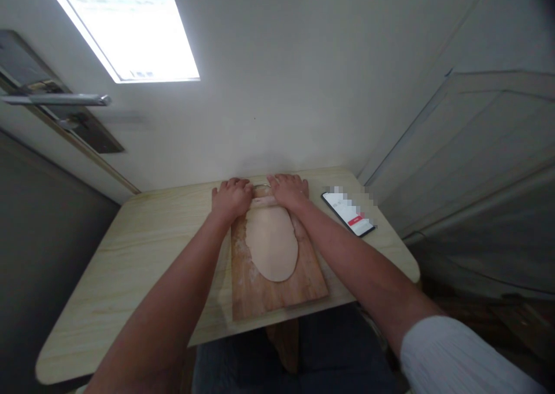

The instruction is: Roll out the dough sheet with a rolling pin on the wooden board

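Note:
A flat oval sheet of dough lies on a floured wooden board. At the board's far end a rolling pin rests across the dough's far edge, mostly hidden under my hands. My left hand presses on its left end with fingers curled over it. My right hand lies on its right end, fingers bent down over the pin. Both arms reach forward over the board.
The board sits on a pale wooden table pushed against a white wall. A phone with a lit screen lies to the right of my right hand. A white door stands at the right, a window at the upper left.

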`<action>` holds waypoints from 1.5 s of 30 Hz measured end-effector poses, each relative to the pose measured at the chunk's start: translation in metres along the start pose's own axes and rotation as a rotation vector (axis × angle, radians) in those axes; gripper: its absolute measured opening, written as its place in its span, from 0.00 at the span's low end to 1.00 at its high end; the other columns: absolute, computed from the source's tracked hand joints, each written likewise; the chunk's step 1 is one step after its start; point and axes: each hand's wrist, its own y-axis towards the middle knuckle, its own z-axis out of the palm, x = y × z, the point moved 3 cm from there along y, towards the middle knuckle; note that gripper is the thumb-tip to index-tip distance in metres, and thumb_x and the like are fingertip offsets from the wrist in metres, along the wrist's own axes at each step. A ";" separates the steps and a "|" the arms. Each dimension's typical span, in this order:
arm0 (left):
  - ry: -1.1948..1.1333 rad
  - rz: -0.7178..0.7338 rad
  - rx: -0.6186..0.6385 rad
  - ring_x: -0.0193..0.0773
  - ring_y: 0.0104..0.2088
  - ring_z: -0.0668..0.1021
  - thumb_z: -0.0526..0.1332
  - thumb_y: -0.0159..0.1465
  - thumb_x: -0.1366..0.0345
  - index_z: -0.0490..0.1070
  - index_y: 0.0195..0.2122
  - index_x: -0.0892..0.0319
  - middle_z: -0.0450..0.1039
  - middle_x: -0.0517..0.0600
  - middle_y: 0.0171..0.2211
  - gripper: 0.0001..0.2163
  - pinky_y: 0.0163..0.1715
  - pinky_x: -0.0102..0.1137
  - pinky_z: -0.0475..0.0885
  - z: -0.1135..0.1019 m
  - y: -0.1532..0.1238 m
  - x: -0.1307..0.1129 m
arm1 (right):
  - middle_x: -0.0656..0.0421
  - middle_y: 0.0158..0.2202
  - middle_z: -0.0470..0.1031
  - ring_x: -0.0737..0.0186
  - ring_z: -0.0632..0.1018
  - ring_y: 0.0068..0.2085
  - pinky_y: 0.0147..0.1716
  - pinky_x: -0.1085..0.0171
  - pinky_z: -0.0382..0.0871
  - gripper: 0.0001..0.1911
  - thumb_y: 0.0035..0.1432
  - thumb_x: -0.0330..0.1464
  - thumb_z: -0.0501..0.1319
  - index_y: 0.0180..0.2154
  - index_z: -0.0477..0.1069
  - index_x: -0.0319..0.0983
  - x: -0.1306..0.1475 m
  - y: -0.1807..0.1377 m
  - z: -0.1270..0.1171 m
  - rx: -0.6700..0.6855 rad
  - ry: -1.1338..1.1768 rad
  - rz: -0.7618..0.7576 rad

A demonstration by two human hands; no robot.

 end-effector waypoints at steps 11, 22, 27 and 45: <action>-0.037 -0.021 -0.175 0.53 0.62 0.69 0.40 0.74 0.54 0.70 0.59 0.53 0.68 0.55 0.64 0.24 0.58 0.53 0.65 -0.002 -0.057 -0.017 | 0.49 0.60 0.73 0.45 0.67 0.61 0.64 0.35 0.45 0.26 0.73 0.46 0.44 0.56 0.72 0.40 0.001 -0.065 0.013 -0.374 0.002 0.031; -0.073 0.001 -0.210 0.50 0.68 0.64 0.41 0.74 0.54 0.57 0.69 0.60 0.63 0.58 0.68 0.27 0.64 0.57 0.60 0.003 -0.152 -0.035 | 0.46 0.70 0.58 0.45 0.57 0.70 0.67 0.37 0.43 0.31 0.73 0.45 0.46 0.69 0.56 0.35 -0.011 -0.160 0.024 -0.308 0.025 -0.111; -0.072 0.027 -0.265 0.51 0.69 0.63 0.45 0.74 0.55 0.55 0.71 0.58 0.61 0.58 0.69 0.27 0.65 0.57 0.60 0.007 -0.192 -0.042 | 0.47 0.72 0.54 0.46 0.51 0.73 0.67 0.38 0.44 0.32 0.73 0.43 0.45 0.70 0.51 0.33 -0.015 -0.202 0.029 -0.321 0.007 -0.157; -0.062 -0.018 -0.188 0.49 0.70 0.60 0.39 0.74 0.50 0.53 0.71 0.61 0.58 0.58 0.70 0.30 0.67 0.58 0.53 0.010 -0.117 -0.029 | 0.45 0.71 0.55 0.45 0.53 0.72 0.68 0.36 0.40 0.35 0.72 0.48 0.45 0.70 0.53 0.32 -0.012 -0.122 0.024 -0.277 0.015 -0.095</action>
